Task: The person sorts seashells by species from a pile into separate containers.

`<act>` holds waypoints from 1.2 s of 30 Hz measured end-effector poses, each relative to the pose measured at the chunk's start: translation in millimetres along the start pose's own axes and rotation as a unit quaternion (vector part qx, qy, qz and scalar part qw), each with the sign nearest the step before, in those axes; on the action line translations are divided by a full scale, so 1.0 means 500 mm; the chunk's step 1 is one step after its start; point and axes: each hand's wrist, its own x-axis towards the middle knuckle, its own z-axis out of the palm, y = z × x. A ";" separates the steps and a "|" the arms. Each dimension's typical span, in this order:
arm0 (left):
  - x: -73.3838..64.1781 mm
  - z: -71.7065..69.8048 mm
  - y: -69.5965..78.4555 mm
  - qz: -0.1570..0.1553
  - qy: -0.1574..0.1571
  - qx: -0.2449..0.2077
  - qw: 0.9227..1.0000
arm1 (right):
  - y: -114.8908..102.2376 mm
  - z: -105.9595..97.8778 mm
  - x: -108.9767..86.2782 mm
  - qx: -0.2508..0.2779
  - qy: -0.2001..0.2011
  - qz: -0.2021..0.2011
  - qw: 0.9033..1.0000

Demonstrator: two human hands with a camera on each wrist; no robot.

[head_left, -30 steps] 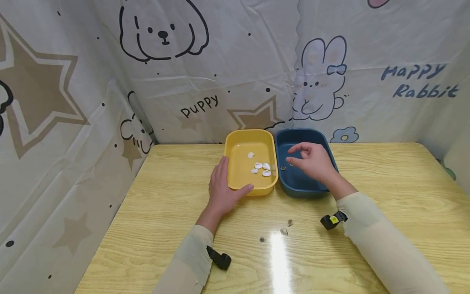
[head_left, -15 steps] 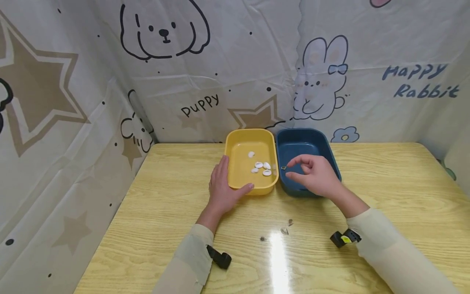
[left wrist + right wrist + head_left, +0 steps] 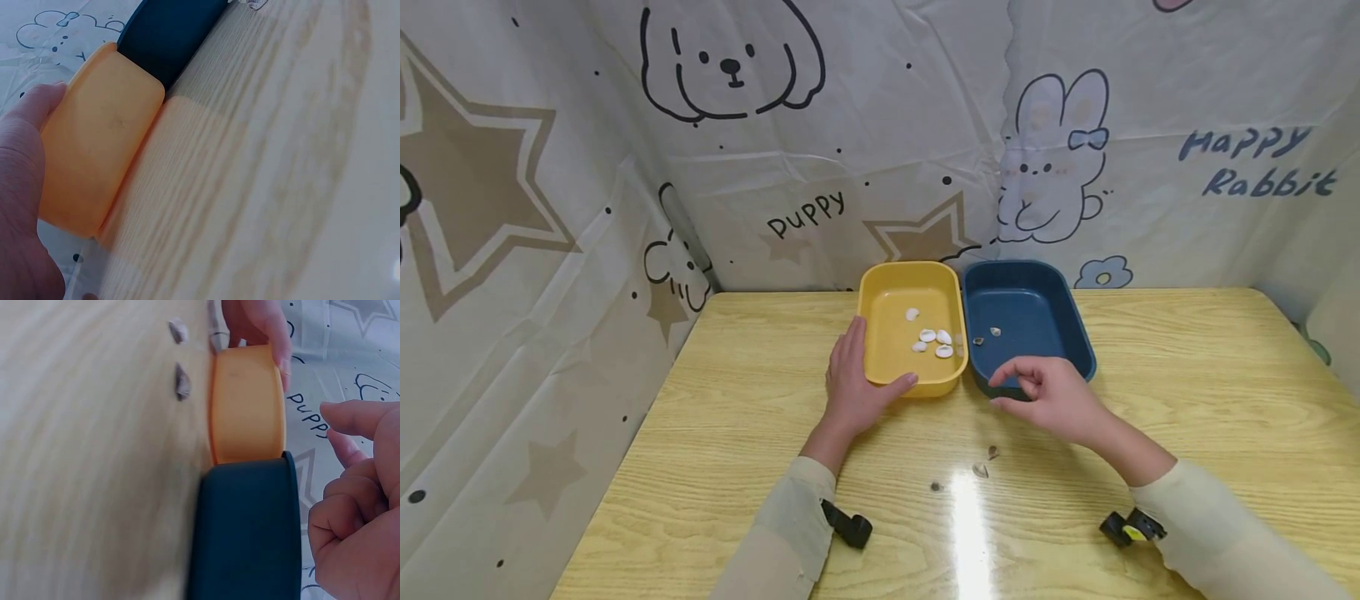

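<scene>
My left hand (image 3: 857,393) rests against the front left corner of a yellow plastic bin (image 3: 891,296), fingers straight along its side and thumb across the front rim. Several white seashells (image 3: 943,337) lie in that bin. Beside it stands a blue bin (image 3: 1022,304) with two small shells, a pale one (image 3: 996,332) and a darker one (image 3: 978,341). Over the blue bin's front edge hovers my right hand (image 3: 1060,402). Its thumb and forefinger are apart with nothing between them, while the other fingers bend inward, as the right wrist view also shows.
Three small shells lie on the wooden table (image 3: 737,417) in front of the bins: a pale one (image 3: 981,470), a brownish one (image 3: 993,452) and a dark one (image 3: 936,486). A printed cloth (image 3: 820,167) hangs behind the table and along its left side.
My right hand has drawn back from inside the blue bin toward its front edge, uncovering the pale shell there. The left hand and both bins stay in place.
</scene>
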 end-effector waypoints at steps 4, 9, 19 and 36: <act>-0.001 -0.001 0.001 -0.004 -0.002 -0.001 1.000 | 0.008 0.005 -0.015 0.005 -0.015 0.000 1.000; -0.003 -0.001 0.003 -0.009 -0.004 -0.002 1.000 | 0.024 0.013 -0.031 0.007 -0.028 0.001 1.000; -0.002 0.000 -0.001 -0.003 -0.002 -0.004 1.000 | 0.051 0.030 -0.054 0.013 -0.076 0.009 0.997; -0.002 0.000 0.000 -0.001 0.000 -0.004 1.000 | 0.071 0.047 -0.056 -0.008 -0.125 0.003 0.992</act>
